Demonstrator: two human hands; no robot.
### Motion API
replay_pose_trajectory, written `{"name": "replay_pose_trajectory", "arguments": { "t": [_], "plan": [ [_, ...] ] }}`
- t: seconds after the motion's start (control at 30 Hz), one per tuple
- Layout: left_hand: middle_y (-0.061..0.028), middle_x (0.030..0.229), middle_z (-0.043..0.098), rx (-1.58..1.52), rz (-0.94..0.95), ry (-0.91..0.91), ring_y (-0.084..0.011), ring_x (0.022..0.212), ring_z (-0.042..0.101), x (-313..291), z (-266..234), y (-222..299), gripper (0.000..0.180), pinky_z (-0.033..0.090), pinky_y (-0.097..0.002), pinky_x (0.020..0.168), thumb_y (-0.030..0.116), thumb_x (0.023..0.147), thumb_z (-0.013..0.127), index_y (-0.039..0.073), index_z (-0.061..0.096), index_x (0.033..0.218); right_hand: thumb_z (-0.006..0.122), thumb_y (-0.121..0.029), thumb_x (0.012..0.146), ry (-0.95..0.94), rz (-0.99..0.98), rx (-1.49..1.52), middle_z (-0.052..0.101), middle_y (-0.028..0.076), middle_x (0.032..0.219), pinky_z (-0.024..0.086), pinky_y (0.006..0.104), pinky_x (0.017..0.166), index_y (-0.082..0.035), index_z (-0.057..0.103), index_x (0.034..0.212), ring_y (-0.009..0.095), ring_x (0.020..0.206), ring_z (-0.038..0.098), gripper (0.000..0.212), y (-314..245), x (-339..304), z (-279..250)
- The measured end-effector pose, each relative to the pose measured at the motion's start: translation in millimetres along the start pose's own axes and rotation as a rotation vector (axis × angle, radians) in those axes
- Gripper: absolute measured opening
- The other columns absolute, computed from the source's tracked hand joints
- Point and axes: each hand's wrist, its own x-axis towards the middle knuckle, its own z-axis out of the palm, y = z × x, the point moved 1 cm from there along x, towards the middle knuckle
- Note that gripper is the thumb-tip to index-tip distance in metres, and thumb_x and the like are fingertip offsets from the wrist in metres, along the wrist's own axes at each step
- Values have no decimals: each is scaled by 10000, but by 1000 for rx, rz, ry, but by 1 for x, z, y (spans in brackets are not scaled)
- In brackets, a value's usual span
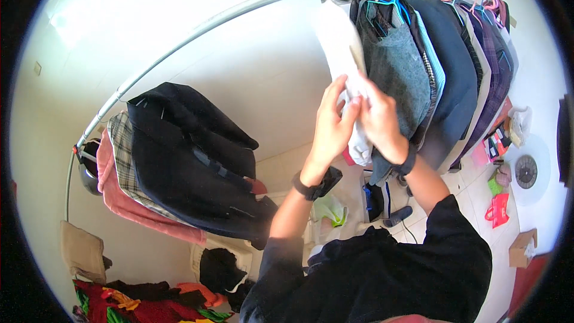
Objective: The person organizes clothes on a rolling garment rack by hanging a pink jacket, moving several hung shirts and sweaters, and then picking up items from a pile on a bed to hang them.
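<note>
A white garment (341, 39), its exact kind unclear, hangs in a narrow bunch beside the clothes under the metal rail (239, 9). My left hand (333, 119) grips it from the left side, with the thumb turned toward the cloth. From the right, my right hand (379, 121) closes round the same white cloth, close to the left hand. Some of my fingers are hidden behind the fabric. Just right of it hangs a grey garment (397, 72), with a blue hanger (397, 0) above.
More dark clothes (448, 54) crowd the rail's right part. A black coat (185, 155), a plaid shirt (121, 137) and a pink garment (107, 167) hang at the left. Below are a dark shoe (399, 216), a red bag (497, 210), a cardboard box (521, 248) and a round fan (526, 170).
</note>
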Motion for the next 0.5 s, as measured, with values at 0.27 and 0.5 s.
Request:
{"name": "replay_pose_trajectory", "arguments": {
  "t": [0.27,0.5],
  "plan": [
    [-189,1204,572,-2,-184,260,-231,1120,538,1,-46,2,455,404,-321,962,183,964,460,-62,404,1343,405,-177,985,-182,-82,145,648,157,948,515,380,650,-76,565,1154,304,791,644,254,-38,6,62],
    [-161,1309,528,166,-173,448,-197,1179,509,-31,-131,12,422,367,-278,1010,168,982,377,-37,442,1345,428,-128,967,-197,-315,199,626,176,852,523,384,609,8,520,1184,306,724,634,273,-89,-3,145]
  ]
}}
